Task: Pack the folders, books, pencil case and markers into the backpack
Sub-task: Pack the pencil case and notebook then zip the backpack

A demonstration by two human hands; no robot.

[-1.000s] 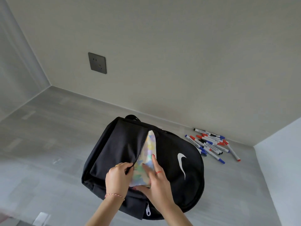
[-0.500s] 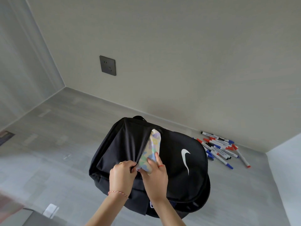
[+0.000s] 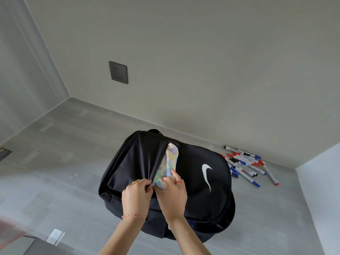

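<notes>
The left hand [image 3: 137, 195] pinches the black fabric edge of the backpack's pocket opening, fingers curled tight around the flap and pulling it toward the person; a gold ring shows on one finger and a thin red string bracelet [image 3: 133, 217] circles the wrist. The right hand [image 3: 172, 190] grips the near end of the pencil case [image 3: 170, 164], a soft pouch printed in pastel colours, with the fingers closed over its lower part and a red ring on one finger. The pencil case sits in the slit of the backpack [image 3: 207, 197], its far end poking out of the opening and its left side tucked under the raised black flap. The backpack lies on the grey floor [image 3: 64, 159], black with a white swoosh mark to the right of the opening. Just beyond the backpack's right side, a loose heap of markers [image 3: 244, 163] with blue, red and black caps lies on the floor against the wall. Above the backpack, a dark socket plate [image 3: 118, 72] is set in the wall.
</notes>
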